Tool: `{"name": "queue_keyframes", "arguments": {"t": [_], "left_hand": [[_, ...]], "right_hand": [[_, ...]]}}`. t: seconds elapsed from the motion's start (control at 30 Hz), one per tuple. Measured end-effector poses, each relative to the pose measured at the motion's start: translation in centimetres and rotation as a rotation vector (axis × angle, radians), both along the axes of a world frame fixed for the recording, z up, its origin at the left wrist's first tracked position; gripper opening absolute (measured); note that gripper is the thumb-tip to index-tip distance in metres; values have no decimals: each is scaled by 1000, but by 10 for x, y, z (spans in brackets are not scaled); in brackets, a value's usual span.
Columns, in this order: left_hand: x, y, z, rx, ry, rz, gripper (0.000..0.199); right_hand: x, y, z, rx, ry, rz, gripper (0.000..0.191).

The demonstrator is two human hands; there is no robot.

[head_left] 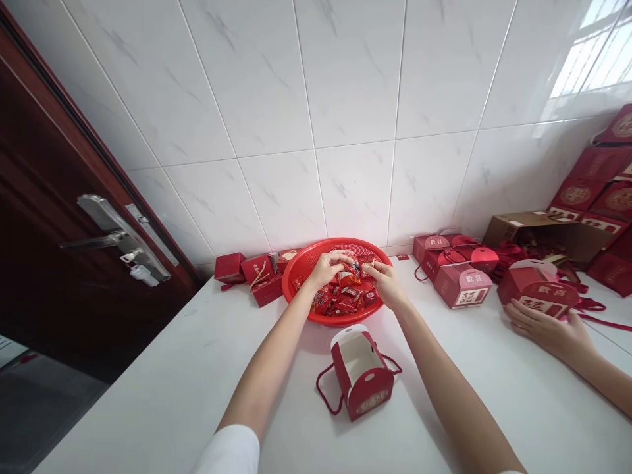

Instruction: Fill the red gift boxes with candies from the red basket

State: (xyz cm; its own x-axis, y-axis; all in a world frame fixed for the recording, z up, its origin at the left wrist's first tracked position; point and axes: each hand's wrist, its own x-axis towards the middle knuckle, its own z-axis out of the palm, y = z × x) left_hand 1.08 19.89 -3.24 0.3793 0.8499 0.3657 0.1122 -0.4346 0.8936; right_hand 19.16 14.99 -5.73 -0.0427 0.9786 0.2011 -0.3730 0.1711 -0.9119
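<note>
A red plastic basket (336, 320) stands against the wall with several red wrapped candies (345, 301) inside. Over its middle, my left hand (330, 270) is closed on a red candy packet (352, 268). My right hand (388, 283), at the basket's right side, pinches another red packet (366, 261). Between my forearms, in front of the basket, sits an open red gift box (368, 375) with its top flaps raised, a cord handle on each side and a white interior in which nothing shows.
Small red boxes (230, 268) lie left of the basket. On the right are more red boxes (461, 286), a cardboard carton (538, 227) and stacked boxes (600, 164). Another person's hand (548, 329) touches a red box (538, 289). A door (54, 197) stands at the left.
</note>
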Motion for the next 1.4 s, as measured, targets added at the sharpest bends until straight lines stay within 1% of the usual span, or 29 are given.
{"name": "queue_keyframes", "arguments": {"t": [0.1, 0.17, 0.23, 0.33, 0.43, 0.6, 0.77, 0.87, 0.97, 1.07, 1.2, 1.23, 1.27, 1.4], "left_hand": [[1, 0, 1, -122, -70, 27, 29], [2, 0, 1, -208, -124, 58, 33], [3, 0, 0, -246, -151, 80, 36], [3, 1, 0, -227, -157, 68, 42], [1, 2, -1, -208, -178, 41, 44], [-1, 3, -1, -228, -248, -8, 45], [-1, 2, -1, -273, -282, -56, 48], [-1, 1, 0, -287, -281, -70, 50], [0, 1, 1, -300, -268, -54, 52], [1, 0, 1, -296, -244, -30, 51], [3, 1, 1, -283, -205, -30, 46], [3, 2, 1, -281, -188, -11, 43], [3, 4, 0, -273, -144, 36, 39], [-2, 16, -8, -207, 190, 320, 24]], "right_hand": [[0, 1, -2, 8, 0, -8, 32], [0, 1, -3, 9, 13, -7, 30], [0, 0, -2, 8, 35, 3, 29], [0, -1, 2, -4, 72, 19, 26], [0, -3, 6, -37, 100, 44, 25], [3, -7, 12, -98, 133, 132, 30], [8, -7, 13, -90, 127, 175, 29], [9, -5, 12, -88, 126, 180, 29], [10, -4, 10, -75, 134, 160, 29], [9, -4, 9, -53, 138, 139, 29], [8, -4, 9, -54, 113, 128, 30], [8, -4, 9, -57, 112, 120, 31], [8, -4, 9, -60, 118, 108, 31], [8, -2, 8, -65, 177, 74, 31]]}}
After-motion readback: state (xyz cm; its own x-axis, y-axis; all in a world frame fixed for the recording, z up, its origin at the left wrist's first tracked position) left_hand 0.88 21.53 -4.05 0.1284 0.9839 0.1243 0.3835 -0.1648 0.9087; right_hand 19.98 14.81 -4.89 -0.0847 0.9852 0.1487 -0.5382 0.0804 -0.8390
